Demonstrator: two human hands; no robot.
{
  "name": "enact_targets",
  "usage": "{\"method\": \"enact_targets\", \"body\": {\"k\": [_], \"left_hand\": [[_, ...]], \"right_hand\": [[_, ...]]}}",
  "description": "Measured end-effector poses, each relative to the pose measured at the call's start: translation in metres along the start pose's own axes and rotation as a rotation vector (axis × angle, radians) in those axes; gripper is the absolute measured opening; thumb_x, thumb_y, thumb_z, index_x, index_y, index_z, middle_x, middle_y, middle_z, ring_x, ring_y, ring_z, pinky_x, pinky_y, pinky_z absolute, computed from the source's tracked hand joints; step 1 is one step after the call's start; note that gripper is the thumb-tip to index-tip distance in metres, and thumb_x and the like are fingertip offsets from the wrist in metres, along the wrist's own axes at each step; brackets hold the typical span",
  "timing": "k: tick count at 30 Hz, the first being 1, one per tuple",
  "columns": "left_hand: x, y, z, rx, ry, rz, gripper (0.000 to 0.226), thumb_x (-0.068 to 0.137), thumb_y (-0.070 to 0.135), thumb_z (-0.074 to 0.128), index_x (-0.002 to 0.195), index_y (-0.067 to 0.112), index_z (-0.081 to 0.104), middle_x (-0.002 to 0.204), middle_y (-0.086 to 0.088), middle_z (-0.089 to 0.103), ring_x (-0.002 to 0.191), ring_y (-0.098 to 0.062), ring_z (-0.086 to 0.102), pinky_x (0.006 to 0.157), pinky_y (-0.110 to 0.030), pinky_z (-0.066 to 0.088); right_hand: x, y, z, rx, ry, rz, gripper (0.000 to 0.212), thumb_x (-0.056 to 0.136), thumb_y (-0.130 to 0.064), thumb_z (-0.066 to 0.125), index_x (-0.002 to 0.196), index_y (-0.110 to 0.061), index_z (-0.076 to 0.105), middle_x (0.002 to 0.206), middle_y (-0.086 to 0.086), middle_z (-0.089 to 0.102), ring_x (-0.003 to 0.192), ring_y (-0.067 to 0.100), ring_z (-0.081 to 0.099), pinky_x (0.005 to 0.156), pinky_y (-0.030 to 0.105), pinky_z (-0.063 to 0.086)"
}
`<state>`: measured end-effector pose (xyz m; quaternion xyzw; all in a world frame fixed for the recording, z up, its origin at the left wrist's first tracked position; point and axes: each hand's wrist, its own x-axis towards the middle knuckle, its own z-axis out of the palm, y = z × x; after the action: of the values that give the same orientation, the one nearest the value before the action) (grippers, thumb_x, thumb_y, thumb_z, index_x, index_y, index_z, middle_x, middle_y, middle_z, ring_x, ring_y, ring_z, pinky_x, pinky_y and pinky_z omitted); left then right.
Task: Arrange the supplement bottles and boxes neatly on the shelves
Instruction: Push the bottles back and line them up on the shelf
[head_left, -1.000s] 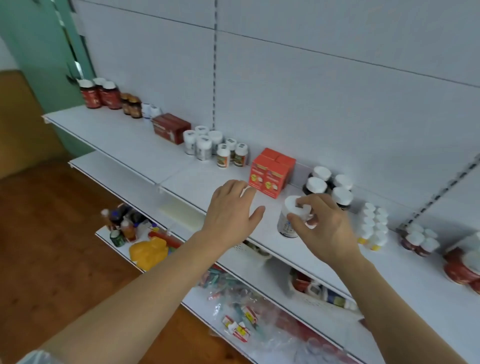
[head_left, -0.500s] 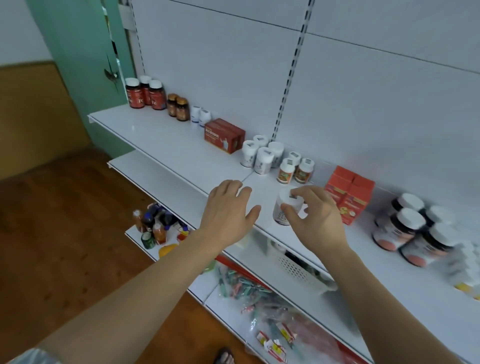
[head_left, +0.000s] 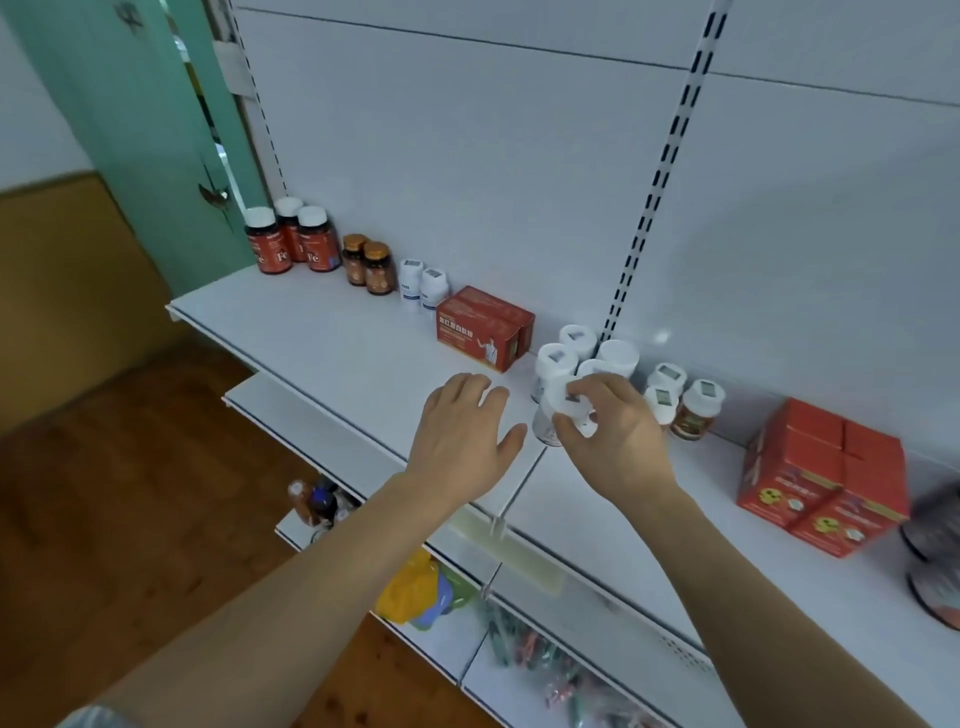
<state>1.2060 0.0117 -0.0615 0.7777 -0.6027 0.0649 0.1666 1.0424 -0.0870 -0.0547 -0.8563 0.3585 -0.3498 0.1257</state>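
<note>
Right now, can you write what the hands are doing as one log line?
right hand: gripping white-capped bottle by its cap | left hand: open over top shelf | placing: beside white bottle group

Dark bottles (head_left: 935, 551) — blurred (cut by right edge).

Right hand (head_left: 613, 436) grips white bottle (head_left: 551, 415) by cap on shelf (head_left: 332, 338); left hand (head_left: 462, 436) flat, fingers spread.

Held bottle (head_left: 551, 422) in right hand (head_left: 618, 441), just before the bottle cluster (head_left: 582, 353) on upper shelf (head_left: 311, 338). Left hand (head_left: 460, 441) left of it. Box pair (head_left: 483, 327) behind-left; larger boxes (head_left: 821, 483) far right.
</note>
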Motion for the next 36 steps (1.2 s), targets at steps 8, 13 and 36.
{"method": "enact_targets", "body": {"k": [8, 13, 36], "left_hand": [[0.049, -0.047, 0.023, -0.097, -0.054, 0.143, 0.05, 0.094, 0.051, 0.047, 0.13, 0.017, 0.055, 0.133, -0.003, 0.052, 0.129, -0.023, 0.041, 0.105, -0.038, 0.038], [0.071, -0.067, 0.032, -0.134, -0.069, 0.272, 0.049, 0.094, 0.05, 0.045, 0.127, 0.016, 0.055, 0.127, -0.003, 0.053, 0.124, -0.024, 0.043, 0.102, -0.037, 0.038], [0.086, -0.074, 0.028, -0.244, -0.066, 0.45, 0.041, 0.093, 0.042, 0.053, 0.121, 0.013, 0.057, 0.123, -0.004, 0.054, 0.121, -0.026, 0.047, 0.101, -0.04, 0.041]], "right_hand": [[0.02, -0.009, 0.042, -0.144, -0.038, 0.082, 0.029, 0.079, -0.013, 0.075, 0.106, -0.004, 0.069, 0.109, 0.012, 0.065, 0.092, 0.036, 0.062, 0.075, 0.044, 0.053], [0.024, -0.019, 0.057, -0.203, -0.032, 0.216, 0.029, 0.083, -0.017, 0.074, 0.109, -0.006, 0.069, 0.116, 0.01, 0.064, 0.095, 0.033, 0.062, 0.075, 0.042, 0.053], [0.014, -0.05, 0.051, -0.464, -0.041, 0.313, 0.043, 0.092, -0.024, 0.064, 0.132, -0.008, 0.056, 0.142, 0.015, 0.047, 0.121, 0.038, 0.048, 0.084, 0.046, 0.051]]}}
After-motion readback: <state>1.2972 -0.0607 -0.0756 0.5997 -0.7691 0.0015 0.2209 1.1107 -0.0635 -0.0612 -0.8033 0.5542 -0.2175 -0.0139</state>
